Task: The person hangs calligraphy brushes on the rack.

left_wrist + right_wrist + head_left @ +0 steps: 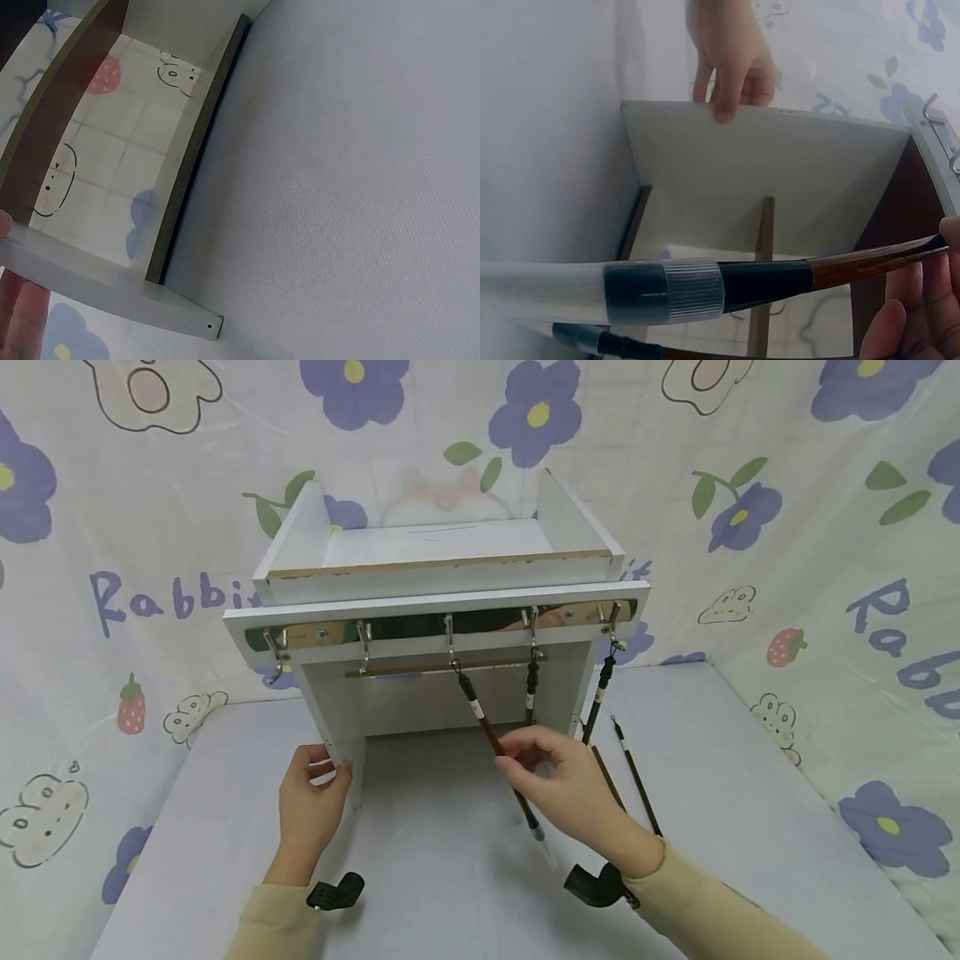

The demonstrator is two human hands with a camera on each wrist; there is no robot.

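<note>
A dark brown calligraphy brush (487,731) slants down from the middle hook (450,643), its loop at the hook's tip and its bristles pointing down. My right hand (558,781) pinches its handle between thumb and fingers. In the right wrist view the brush's pale bristles and dark ferrule (765,285) lie close to the camera. My left hand (315,793) grips the front edge of the white shelf's left side panel (330,718), thumb on the inner face, as the right wrist view also shows. Two more brushes hang on the hooks to the right, one (532,689) beside the other (597,702).
The white shelf (435,593) stands on a pale tabletop (225,827), with a mirror-like hook strip along its front. Two hooks on the left carry no brush. Another brush (637,781) lies at the right, beside a brown handle (607,777). A patterned cloth (825,568) hangs behind.
</note>
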